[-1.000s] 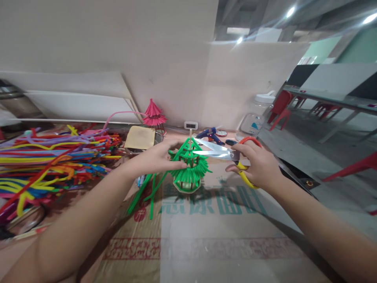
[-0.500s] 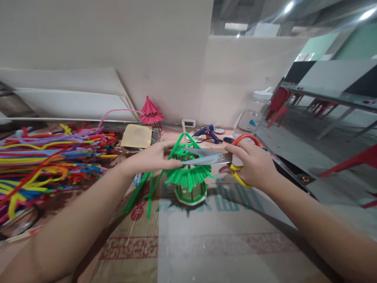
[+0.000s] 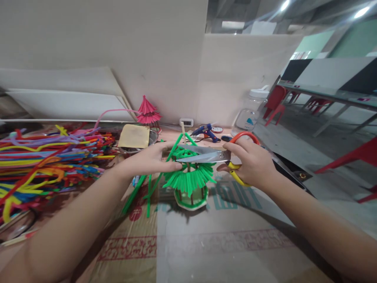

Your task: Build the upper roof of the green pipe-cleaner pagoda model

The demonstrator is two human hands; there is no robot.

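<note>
A small green pavilion model (image 3: pixel 190 179) made of pipe cleaners stands on cardboard (image 3: pixel 206 243) in front of me, a wooden stick rising from its top. My left hand (image 3: pixel 150 159) grips the upper roof of the model from the left, fingers closed on the green strands. My right hand (image 3: pixel 250 161) holds scissors (image 3: pixel 206 154) with orange and yellow handles. Their blades lie across the upper roof, slightly apart. Loose green pipe cleaners (image 3: pixel 144 188) lie left of the model.
A big heap of coloured pipe cleaners (image 3: pixel 50 161) fills the left. A pink pavilion model (image 3: pixel 148 112), a blue glue gun (image 3: pixel 206 131), a clear plastic jar (image 3: pixel 250 112) and a yellow paper over a bowl (image 3: pixel 134 136) stand by the wall. Red chairs sit at right.
The scissors came down from near the model's top stick onto the upper roof and the blades narrowed. My left hand kept its hold on the roof.
</note>
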